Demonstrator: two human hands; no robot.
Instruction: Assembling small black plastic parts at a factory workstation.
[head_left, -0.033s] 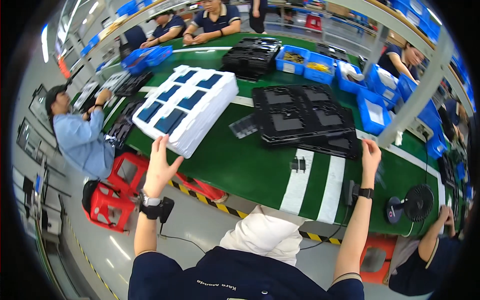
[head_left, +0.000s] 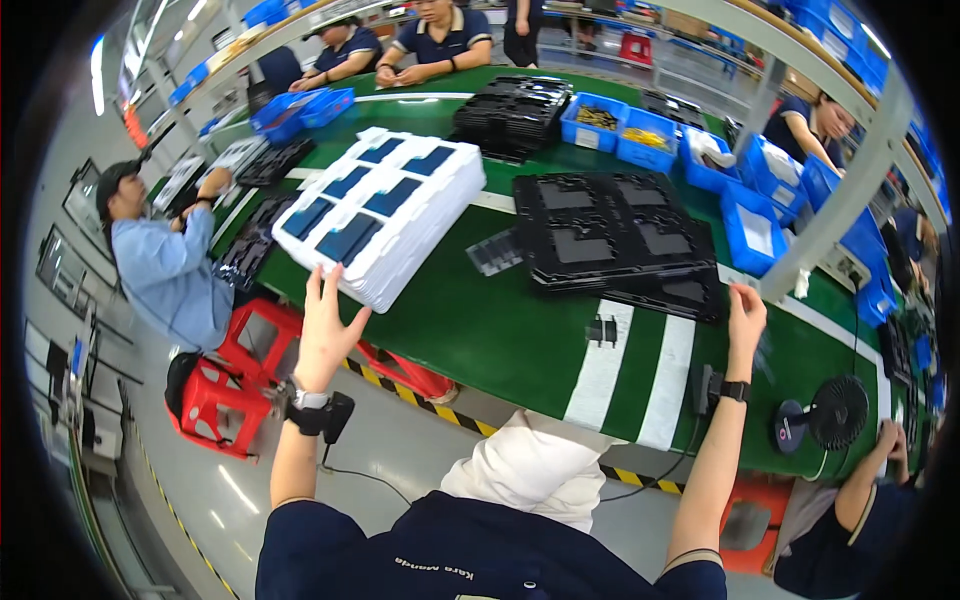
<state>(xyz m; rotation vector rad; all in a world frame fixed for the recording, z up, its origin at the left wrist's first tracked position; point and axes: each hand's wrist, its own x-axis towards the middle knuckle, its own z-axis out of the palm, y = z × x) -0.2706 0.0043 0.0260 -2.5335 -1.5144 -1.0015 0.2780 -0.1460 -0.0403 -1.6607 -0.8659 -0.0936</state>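
A stack of white foam trays point(head_left: 425, 232) stands at the left of the green table, with several dark flat rectangular pieces point(head_left: 348, 238) in its top pockets. My left hand point(head_left: 330, 335) is open by the stack's near corner, thumb and fingers spread; whether the fingertips touch it I cannot tell. To the right lie black plastic trays point(head_left: 600, 225), stacked slightly askew. My right hand point(head_left: 746, 325) is beside their near right corner, its fingers pinched together; what they hold, if anything, is too small to make out. A small black part point(head_left: 602, 331) lies on a white strip.
A clear flat piece point(head_left: 495, 253) lies between the stacks. Blue bins point(head_left: 645, 145) line the far right side, near a metal post point(head_left: 845, 190). A small black fan point(head_left: 838, 412) stands at right. Co-workers sit around the table; red stools point(head_left: 215, 410) stand at left.
The whole scene has shifted slightly to the right in the view. Both hands stay nearly in place, the left still spread and the right still pinched.
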